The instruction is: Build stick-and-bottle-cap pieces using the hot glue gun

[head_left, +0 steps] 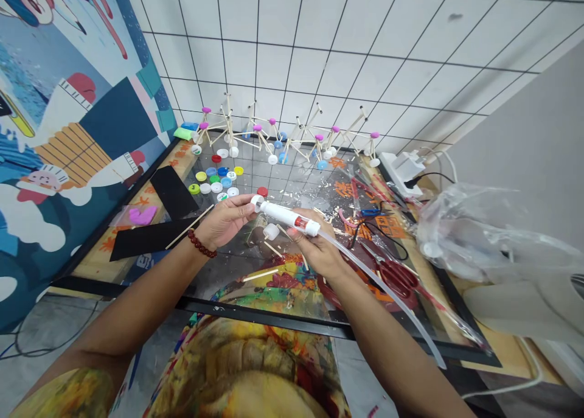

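Observation:
My left hand (229,222), with a red bead bracelet at its wrist, pinches a white bottle cap (257,204). My right hand (318,247) is wrapped round a white tube-shaped tool (281,214) with a red part inside its clear section. The tool's left tip touches or nearly touches the cap. From its right end a translucent hose (371,275) runs down over my right forearm. Just below the tool is another white cap (271,232), with thin sticks (272,248) close to it.
Stick structures with pink tops (258,128) line the back of the glass-topped table (214,272). Coloured caps (222,171) lie at left, near black strips (173,191). Red-handled scissors (396,275), a power strip (401,173) and a plastic bag (474,229) are at right.

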### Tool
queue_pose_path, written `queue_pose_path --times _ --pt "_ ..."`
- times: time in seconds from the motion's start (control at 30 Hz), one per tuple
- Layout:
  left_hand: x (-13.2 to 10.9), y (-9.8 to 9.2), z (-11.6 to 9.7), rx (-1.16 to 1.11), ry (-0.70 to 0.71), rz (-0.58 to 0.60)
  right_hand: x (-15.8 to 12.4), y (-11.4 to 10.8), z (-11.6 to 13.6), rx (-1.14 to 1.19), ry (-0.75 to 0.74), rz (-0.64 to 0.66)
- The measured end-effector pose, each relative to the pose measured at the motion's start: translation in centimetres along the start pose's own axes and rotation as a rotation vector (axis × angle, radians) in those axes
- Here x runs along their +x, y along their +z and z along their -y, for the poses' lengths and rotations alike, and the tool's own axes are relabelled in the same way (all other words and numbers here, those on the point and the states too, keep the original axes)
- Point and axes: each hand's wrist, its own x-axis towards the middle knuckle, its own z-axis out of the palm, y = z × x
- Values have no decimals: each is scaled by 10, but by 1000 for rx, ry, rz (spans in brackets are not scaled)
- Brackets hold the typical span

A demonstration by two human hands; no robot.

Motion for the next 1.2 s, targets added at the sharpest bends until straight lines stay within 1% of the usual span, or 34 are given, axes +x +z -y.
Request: queue_pose_path --times 0.1,0.23,0.3,0.37,0.47,0.53,0.63,0.77,0.83,0.93,1.1,1.13,1.17,1.2 --pt "-1 -2 -12 41 55 -25 -3 4 -5 118 60 -39" --pt "-8 -15 -41 53 197 -102 -4 4 -11 295 141 -156" --pt "-18 -23 -53 158 187 -121 -3 2 -13 364 161 -217" --pt "-31 -31 -57 308 131 -103 -2 0 -14 427 164 -264" --pt "-49 -39 -46 497 27 -70 1 -1 -14 472 159 -304" --pt "-59 -42 -34 562 7 -39 2 0 -14 473 163 -315" --pt "-69 -43 -18 726 65 -12 4 0 -15 464 186 -317" --pt "-76 -45 -8 995 191 -4 6 0 -19 493 196 -329" --pt "-79 -46 -5 1110 229 17 7 0 -21 520 194 -333" --pt "-85 -46 -3 1238 291 47 8 0 -22 485 207 -345" --pt "-95 -46 -8 1375 338 67 9 0 -21 501 208 -330" --pt "-95 -48 -11 1391 346 58 9 -1 -20 506 210 -335" --pt "-94 -50 -14 1404 364 24 10 -2 -19 504 215 -343" --pt "-92 -54 -17 1423 389 -35 11 -4 -18 497 219 -357"
